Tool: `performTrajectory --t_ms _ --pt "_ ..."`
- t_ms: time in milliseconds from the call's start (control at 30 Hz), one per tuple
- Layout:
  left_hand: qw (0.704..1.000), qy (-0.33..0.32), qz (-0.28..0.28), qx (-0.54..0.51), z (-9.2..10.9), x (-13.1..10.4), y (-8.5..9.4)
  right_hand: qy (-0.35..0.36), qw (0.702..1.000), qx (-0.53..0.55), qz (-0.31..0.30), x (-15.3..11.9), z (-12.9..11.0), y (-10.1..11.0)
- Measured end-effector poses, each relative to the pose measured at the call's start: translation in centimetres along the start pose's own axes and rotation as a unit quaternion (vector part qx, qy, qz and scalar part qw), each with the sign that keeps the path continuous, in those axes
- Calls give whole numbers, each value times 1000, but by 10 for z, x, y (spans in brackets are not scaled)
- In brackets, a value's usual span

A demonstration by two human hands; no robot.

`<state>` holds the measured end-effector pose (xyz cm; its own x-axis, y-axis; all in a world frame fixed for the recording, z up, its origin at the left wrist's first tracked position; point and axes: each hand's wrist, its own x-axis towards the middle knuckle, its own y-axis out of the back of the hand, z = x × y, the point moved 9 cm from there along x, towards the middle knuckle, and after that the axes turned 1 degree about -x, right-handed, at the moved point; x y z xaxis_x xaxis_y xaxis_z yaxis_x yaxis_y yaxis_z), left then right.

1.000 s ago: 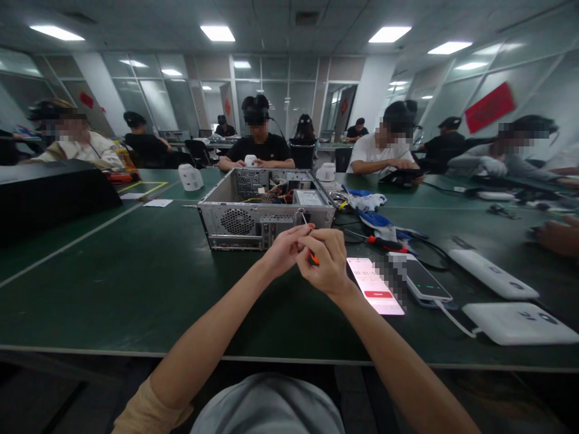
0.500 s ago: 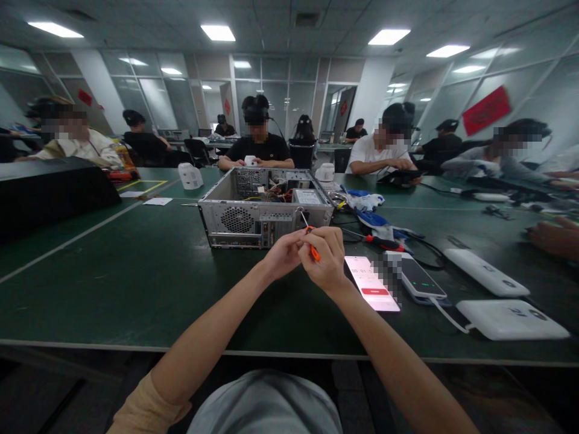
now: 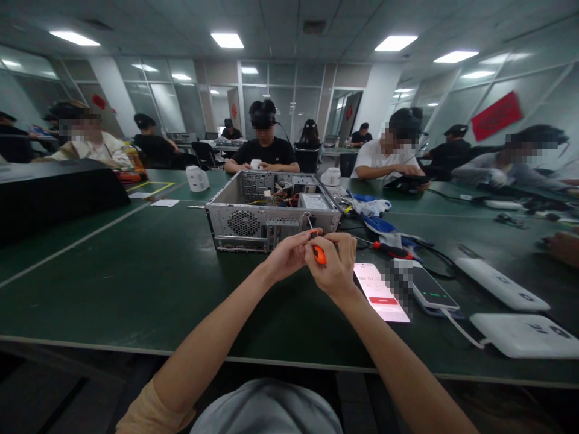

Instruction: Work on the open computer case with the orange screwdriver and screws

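Observation:
An open metal computer case (image 3: 271,220) lies on the green table, with wires and a drive showing inside. My right hand (image 3: 333,259) is closed on the orange and black handle of a screwdriver (image 3: 319,254). The screwdriver's shaft points up and away, its tip at the near right part of the case's rear panel. Just left of it, my left hand (image 3: 292,256) has its fingers closed at the front of the handle, near the shaft.
A lit phone (image 3: 382,292), another phone (image 3: 432,286) with a cable and white power banks (image 3: 502,283) lie at the right. Behind them are a red-black tool (image 3: 392,250) and blue-white gloves (image 3: 377,226). Several people sit around.
The view has shifted slightly, so the scene appears lower and further right. My right hand has turned on the handle and its fingers have shifted; the screwdriver tip remains at the case.

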<state>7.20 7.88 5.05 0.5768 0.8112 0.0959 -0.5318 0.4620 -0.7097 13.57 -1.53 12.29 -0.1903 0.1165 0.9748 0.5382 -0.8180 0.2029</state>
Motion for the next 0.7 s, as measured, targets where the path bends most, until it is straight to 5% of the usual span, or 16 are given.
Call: performTrajectory --t_ms 233,500,700 --pt "999 -25 23 15 6 1 8 5 998 50 -49 -1 -4 -6" --pt "996 -44 60 39 3 9 18 1 997 62 -38 0 4 -9" --pt "1000 14 6 10 -8 6 2 -5 999 24 -48 4 2 -8"
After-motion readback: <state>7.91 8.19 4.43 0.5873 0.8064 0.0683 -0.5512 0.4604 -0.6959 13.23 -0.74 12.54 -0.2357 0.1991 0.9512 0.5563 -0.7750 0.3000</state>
